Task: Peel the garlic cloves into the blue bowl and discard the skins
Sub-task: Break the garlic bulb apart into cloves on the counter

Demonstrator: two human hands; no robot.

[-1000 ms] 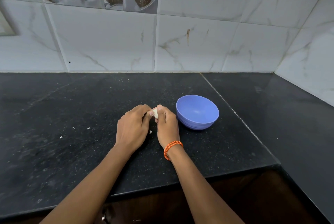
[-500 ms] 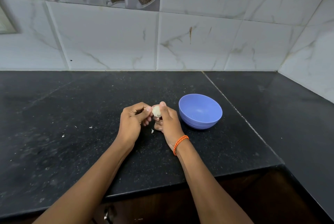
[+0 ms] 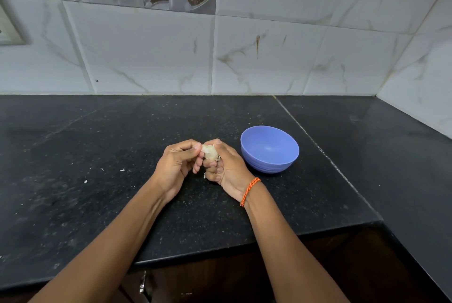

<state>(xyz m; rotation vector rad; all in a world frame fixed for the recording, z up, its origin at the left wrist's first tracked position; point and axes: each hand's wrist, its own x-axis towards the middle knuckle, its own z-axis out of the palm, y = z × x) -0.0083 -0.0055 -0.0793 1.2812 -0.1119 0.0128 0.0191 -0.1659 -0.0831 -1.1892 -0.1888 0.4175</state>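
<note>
Head view: I see the garlic clove point(image 3: 209, 152) pinched between both hands, left hand point(image 3: 176, 165) fingertips on its left, right hand point(image 3: 224, 165) curled around it, just left of the blue bowl point(image 3: 269, 149).

Left hand point(image 3: 175, 164) and right hand point(image 3: 226, 167) pinch a garlic piece point(image 3: 209, 151), seemingly part-skinned, beside the blue bowl point(image 3: 269, 148).

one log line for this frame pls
phase: peeling | left hand: pinches garlic | right hand: grips garlic | blue bowl: empty, right of hands
</note>
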